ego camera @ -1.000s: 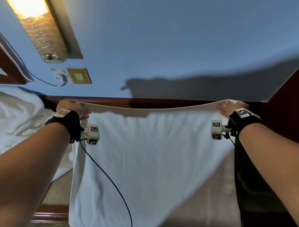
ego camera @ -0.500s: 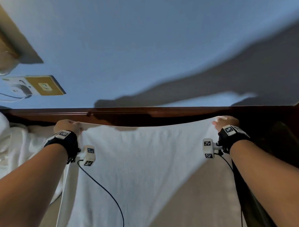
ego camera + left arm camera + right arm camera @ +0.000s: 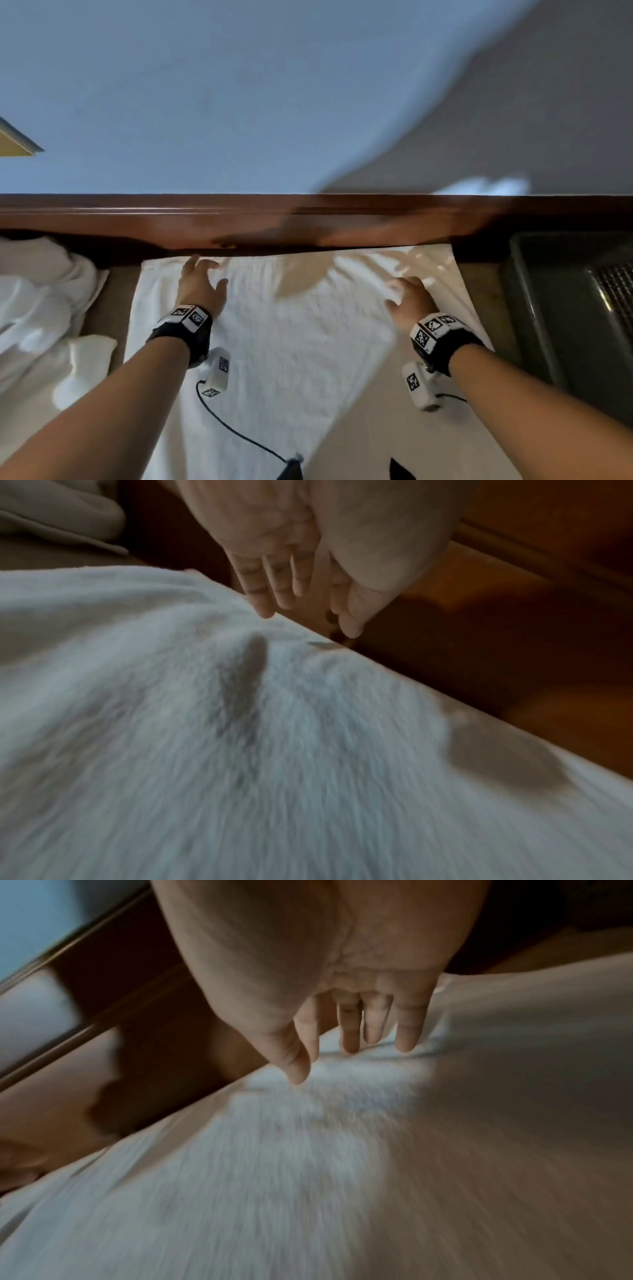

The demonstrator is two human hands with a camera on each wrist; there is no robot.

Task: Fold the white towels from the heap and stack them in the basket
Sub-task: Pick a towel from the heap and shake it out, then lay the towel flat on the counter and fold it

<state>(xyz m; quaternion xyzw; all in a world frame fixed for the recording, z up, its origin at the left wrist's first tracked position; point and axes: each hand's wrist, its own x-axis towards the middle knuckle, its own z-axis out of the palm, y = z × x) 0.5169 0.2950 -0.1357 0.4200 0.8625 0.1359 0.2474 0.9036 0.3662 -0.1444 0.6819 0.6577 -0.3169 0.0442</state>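
A white towel [image 3: 301, 342] lies spread flat on the surface in front of me, its far edge along the dark wooden ledge. My left hand [image 3: 202, 284] hovers over the towel's far left part with fingers straight and spread. In the left wrist view the left hand [image 3: 301, 599] holds nothing above the towel [image 3: 240, 750]. My right hand [image 3: 407, 298] is over the far right part, fingers straight, holding nothing. The right wrist view shows the right hand's fingertips [image 3: 352, 1042] just at the towel [image 3: 308, 1177]. The heap of white towels [image 3: 37, 308] lies at the left. The dark basket [image 3: 565, 308] stands at the right.
A dark wooden ledge [image 3: 308, 219] runs across behind the towel, with a blue-grey wall above it. A black cable [image 3: 233, 431] from the left wrist camera crosses the towel's near part. A strip of brown surface [image 3: 102, 308] shows between heap and towel.
Both hands lowered the towel's held top edge onto the surface by the ledge and let go. The fingers are now straight. The view tilted down, bringing the basket into sight.
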